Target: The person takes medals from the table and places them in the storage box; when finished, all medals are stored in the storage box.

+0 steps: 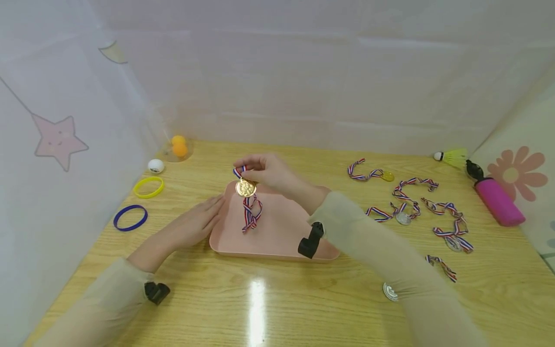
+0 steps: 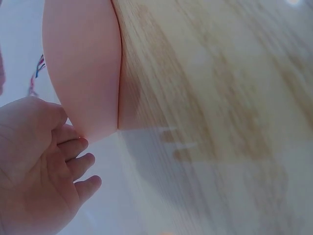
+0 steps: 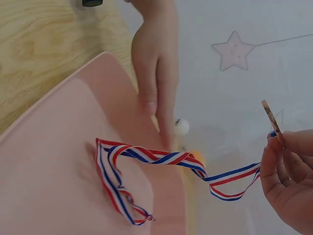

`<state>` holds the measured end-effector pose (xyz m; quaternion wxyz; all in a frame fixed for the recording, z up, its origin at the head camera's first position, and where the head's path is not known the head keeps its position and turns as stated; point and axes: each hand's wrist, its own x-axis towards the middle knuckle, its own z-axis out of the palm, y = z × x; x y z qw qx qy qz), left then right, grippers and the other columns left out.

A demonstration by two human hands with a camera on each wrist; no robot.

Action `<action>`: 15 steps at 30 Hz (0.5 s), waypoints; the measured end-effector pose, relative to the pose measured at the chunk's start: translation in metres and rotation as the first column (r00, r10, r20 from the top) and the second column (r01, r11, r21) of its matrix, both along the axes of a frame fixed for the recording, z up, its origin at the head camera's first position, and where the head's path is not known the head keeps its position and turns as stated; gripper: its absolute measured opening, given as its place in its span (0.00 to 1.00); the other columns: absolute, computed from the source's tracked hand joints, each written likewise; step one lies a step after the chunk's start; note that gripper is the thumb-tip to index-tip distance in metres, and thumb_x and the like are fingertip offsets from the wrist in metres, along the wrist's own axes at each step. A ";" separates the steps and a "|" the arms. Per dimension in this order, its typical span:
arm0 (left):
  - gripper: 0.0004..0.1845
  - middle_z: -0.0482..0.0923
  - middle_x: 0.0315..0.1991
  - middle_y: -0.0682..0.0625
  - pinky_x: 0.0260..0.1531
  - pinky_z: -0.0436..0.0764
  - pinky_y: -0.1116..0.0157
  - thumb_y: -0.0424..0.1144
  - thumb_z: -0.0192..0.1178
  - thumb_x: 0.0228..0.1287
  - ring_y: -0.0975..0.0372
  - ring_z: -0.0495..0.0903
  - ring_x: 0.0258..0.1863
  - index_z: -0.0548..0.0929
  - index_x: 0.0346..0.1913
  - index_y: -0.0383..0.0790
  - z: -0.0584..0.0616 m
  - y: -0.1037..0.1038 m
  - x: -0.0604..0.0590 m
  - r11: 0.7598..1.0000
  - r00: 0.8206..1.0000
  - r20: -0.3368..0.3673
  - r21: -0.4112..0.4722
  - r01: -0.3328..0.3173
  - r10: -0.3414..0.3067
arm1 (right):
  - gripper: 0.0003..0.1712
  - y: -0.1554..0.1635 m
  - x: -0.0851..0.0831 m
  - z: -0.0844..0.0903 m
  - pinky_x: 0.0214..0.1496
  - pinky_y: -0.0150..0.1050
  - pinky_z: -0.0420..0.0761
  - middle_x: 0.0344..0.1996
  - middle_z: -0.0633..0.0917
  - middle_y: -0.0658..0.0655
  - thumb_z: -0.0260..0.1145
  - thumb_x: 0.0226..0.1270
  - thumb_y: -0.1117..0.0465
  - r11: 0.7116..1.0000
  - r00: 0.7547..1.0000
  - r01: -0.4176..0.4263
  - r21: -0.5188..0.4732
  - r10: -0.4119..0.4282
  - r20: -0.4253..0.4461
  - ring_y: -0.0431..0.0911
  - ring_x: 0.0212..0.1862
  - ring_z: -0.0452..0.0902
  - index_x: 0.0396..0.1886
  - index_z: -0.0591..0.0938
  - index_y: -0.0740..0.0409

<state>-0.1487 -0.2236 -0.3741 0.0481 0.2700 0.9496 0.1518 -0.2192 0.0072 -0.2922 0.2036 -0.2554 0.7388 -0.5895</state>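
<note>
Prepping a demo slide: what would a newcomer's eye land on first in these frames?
First the gold medal, pinched by the right hand above the pink tray at the table's centre, its striped ribbon trailing down onto the tray. The left hand lies flat against the tray's left edge. To the right, more ribboned medals lie scattered on the wooden table, beside a pink pump.

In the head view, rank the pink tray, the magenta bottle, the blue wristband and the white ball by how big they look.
1. pink tray
2. magenta bottle
3. blue wristband
4. white ball
The bottle and wristband look close in span, and they lie at different distances, so that pair is unsure.
</note>
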 end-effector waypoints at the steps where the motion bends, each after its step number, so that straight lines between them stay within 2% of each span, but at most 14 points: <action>1: 0.25 0.52 0.68 0.33 0.63 0.54 0.47 0.35 0.41 0.72 0.41 0.52 0.65 0.55 0.68 0.26 0.000 0.000 0.000 1.000 1.000 -0.001 0.000 0.002 -0.002 | 0.17 0.000 -0.002 -0.006 0.42 0.35 0.79 0.43 0.82 0.56 0.60 0.65 0.67 1.000 1.000 0.002 0.016 -0.003 0.005 0.44 0.44 0.77 0.53 0.78 0.61; 6: 0.26 0.52 0.68 0.33 0.63 0.54 0.47 0.35 0.42 0.72 0.42 0.52 0.65 0.55 0.68 0.26 0.000 0.000 0.000 1.000 1.000 -0.002 0.002 0.008 -0.008 | 0.17 0.001 -0.004 -0.036 0.42 0.36 0.79 0.42 0.81 0.59 0.59 0.65 0.68 0.994 0.998 -0.024 0.109 0.018 0.057 0.44 0.40 0.77 0.54 0.77 0.63; 11: 0.26 0.52 0.68 0.34 0.63 0.54 0.48 0.34 0.42 0.72 0.42 0.53 0.66 0.55 0.68 0.26 0.000 0.000 0.000 1.000 1.000 -0.005 -0.005 0.006 -0.006 | 0.18 0.007 0.005 -0.055 0.41 0.41 0.79 0.34 0.80 0.56 0.61 0.63 0.70 0.970 0.992 -0.093 0.223 0.070 0.106 0.42 0.34 0.74 0.54 0.77 0.65; 15: 0.26 0.52 0.68 0.34 0.63 0.54 0.48 0.35 0.42 0.72 0.43 0.52 0.66 0.55 0.68 0.26 0.000 0.000 0.000 1.000 1.000 -0.008 -0.017 0.007 -0.007 | 0.16 0.014 0.010 -0.065 0.35 0.33 0.75 0.31 0.77 0.55 0.63 0.59 0.72 0.952 0.985 -0.135 0.274 0.099 0.139 0.41 0.33 0.69 0.49 0.80 0.65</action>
